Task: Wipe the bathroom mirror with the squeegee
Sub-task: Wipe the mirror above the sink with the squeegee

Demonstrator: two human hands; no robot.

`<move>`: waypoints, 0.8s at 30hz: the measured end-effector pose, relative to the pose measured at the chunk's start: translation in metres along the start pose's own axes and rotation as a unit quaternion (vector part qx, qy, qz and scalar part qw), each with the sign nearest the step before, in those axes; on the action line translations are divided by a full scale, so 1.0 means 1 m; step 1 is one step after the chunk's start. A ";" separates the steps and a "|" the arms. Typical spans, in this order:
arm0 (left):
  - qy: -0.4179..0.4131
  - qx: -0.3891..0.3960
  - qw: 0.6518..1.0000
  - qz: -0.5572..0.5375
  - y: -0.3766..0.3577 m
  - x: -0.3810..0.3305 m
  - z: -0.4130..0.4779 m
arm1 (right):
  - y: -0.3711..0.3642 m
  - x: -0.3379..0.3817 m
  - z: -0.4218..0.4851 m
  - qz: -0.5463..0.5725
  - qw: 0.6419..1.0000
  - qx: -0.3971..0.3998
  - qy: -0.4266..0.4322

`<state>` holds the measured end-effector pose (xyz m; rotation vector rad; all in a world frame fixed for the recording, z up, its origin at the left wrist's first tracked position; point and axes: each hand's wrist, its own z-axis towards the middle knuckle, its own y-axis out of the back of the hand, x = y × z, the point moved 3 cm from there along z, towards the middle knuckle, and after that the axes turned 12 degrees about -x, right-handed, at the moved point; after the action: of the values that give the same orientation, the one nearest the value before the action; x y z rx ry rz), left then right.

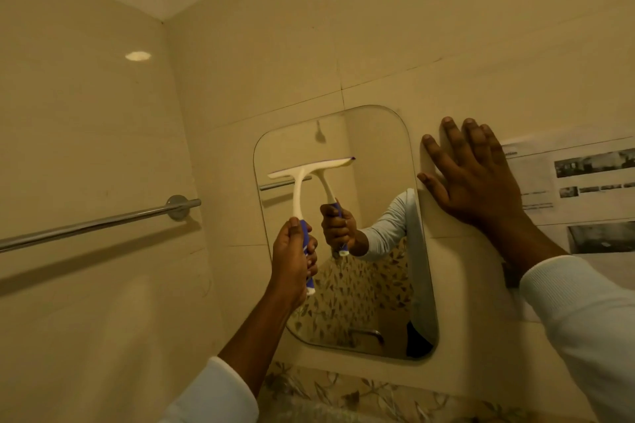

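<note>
A rounded rectangular mirror hangs on the beige tiled wall. My left hand grips the blue and white handle of a squeegee. Its white blade lies across the upper left part of the glass, tilted slightly up to the right. The mirror reflects the squeegee, the hand and a white sleeve. My right hand rests flat on the wall just right of the mirror, fingers spread, holding nothing.
A chrome towel bar runs along the left wall at hand height. Printed paper sheets are stuck to the wall right of my right hand. Leaf-patterned tiles lie below the mirror.
</note>
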<state>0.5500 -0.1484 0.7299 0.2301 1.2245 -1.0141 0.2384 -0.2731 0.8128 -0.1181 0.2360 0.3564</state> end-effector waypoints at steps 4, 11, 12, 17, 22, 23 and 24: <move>0.009 -0.006 1.000 0.007 0.015 0.028 -0.014 | -0.001 -0.001 0.000 -0.004 1.000 -0.005 0.003; 0.058 -0.023 0.997 0.038 0.045 0.065 -0.039 | 0.000 0.001 -0.001 0.002 1.000 -0.006 -0.003; 0.068 -0.023 0.996 0.044 0.050 0.071 -0.043 | 0.001 0.001 -0.001 0.002 1.000 -0.006 -0.003; 0.124 -0.036 0.989 0.072 0.070 0.103 -0.070 | 0.002 0.002 0.000 -0.004 1.000 0.001 -0.004; 0.183 -0.045 0.979 0.073 0.088 0.133 -0.092 | 0.003 0.002 0.000 -0.001 1.000 0.009 -0.008; 0.192 -0.046 0.978 0.068 0.090 0.138 -0.095 | 0.004 0.002 0.001 -0.001 1.000 0.010 -0.008; 0.198 -0.047 0.977 0.067 0.092 0.143 -0.099 | 0.004 0.002 0.001 -0.002 1.000 0.010 -0.007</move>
<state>0.5505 -0.1068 0.5382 0.4496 1.5904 -0.8109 0.2389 -0.2684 0.8128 -0.0966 0.2248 0.3504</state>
